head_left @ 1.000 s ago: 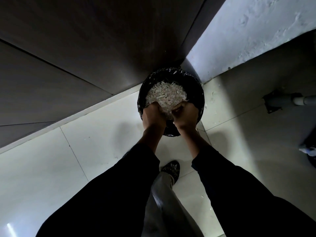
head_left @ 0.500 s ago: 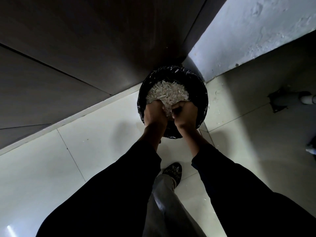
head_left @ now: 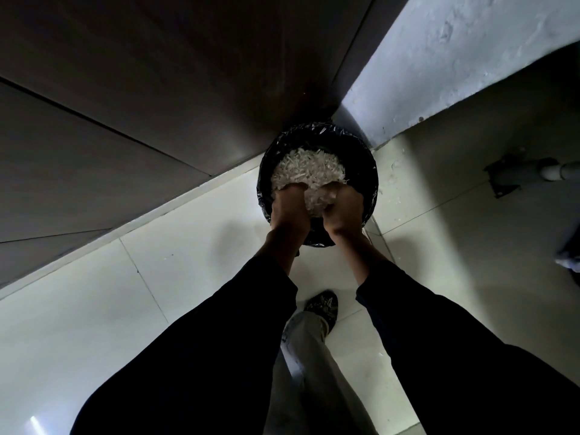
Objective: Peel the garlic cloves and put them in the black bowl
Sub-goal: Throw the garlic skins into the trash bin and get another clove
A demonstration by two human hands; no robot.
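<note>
A round bin lined with a black plastic bag (head_left: 370, 183) stands on the floor in the corner, heaped with white garlic skins (head_left: 307, 169). Both my hands are down over its near half. My left hand (head_left: 288, 211) and my right hand (head_left: 345, 211) show their backs to me, and their fingers point down into the skins, out of sight. A clump of skins lies between the two hands. No black bowl and no whole garlic cloves are in view.
Dark cabinet panels (head_left: 157, 89) rise behind the bin on the left, a pale plastered wall (head_left: 455, 58) on the right. My leg and shoe (head_left: 323, 306) stand on white floor tiles. A grey pipe fitting (head_left: 518, 174) sits on the floor at right, with loose skin flakes near the bin.
My hands have moved slightly apart and lower into the heap of skins. The view has shifted a little, so the bin sits slightly more to the right.
</note>
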